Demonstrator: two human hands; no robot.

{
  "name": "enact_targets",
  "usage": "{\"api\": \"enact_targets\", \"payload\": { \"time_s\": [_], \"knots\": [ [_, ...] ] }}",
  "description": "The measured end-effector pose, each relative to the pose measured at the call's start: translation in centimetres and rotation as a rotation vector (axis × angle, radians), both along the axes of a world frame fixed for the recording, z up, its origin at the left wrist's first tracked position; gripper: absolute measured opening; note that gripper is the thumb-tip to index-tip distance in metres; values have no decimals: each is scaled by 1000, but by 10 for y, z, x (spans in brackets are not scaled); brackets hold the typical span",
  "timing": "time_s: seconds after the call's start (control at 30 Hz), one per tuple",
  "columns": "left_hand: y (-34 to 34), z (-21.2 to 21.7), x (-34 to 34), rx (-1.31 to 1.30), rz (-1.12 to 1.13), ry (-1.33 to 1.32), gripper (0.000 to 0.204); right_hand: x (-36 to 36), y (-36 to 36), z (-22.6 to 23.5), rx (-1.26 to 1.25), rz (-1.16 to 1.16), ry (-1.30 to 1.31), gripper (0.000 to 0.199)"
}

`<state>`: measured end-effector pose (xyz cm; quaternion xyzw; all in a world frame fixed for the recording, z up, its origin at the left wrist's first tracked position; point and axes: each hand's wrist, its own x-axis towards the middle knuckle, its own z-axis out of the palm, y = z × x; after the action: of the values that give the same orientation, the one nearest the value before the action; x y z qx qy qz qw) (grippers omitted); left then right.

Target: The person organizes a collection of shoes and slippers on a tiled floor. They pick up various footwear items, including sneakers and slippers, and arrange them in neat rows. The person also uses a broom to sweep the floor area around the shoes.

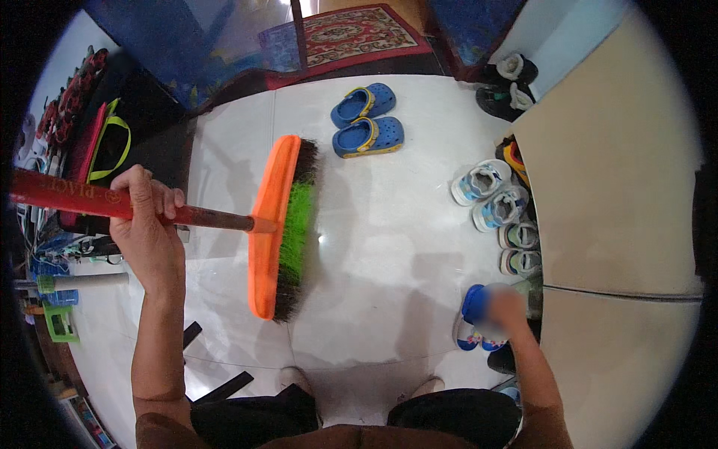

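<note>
My left hand (148, 217) is wrapped round the red handle of a broom (271, 239). The broom is held sideways, its orange head pointing right, with green and dark bristles along the right side. On the right, my right hand (506, 308) reaches down to a pair of blue sandals (473, 303) on the floor beside the beige cabinet. A blur covers its fingers, so whether it grips a sandal cannot be told.
Blue clogs (368, 137) with yellow straps sit on the white tiles. Light sneakers (491, 193), smaller shoes (520, 248) and dark shoes (508, 86) line the beige cabinet (613, 202). A red patterned rug (359, 34) lies beyond blue curtains (202, 45). A green stool (60, 322) stands left.
</note>
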<state>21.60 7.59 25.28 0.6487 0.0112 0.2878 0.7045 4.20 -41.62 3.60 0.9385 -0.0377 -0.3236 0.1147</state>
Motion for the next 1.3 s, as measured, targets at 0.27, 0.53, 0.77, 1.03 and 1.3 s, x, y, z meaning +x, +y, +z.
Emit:
{"api": "enact_targets", "payload": {
  "time_s": [0.27, 0.53, 0.77, 1.03, 1.3],
  "knots": [
    [17, -27, 10, 96, 71, 55, 11, 274, 153, 0, 490, 396, -777, 35],
    [28, -25, 8, 59, 104, 108, 11, 378, 256, -29, 330, 346, -633, 43],
    [25, -24, 7, 31, 98, 103, 12, 393, 244, -54, 216, 259, -759, 39],
    [28, -25, 6, 78, 71, 70, 15, 375, 250, -54, 99, 300, -614, 31],
    [26, -27, 7, 92, 67, 104, 12, 381, 213, -91, 285, 14, -647, 31]
  ]
}}
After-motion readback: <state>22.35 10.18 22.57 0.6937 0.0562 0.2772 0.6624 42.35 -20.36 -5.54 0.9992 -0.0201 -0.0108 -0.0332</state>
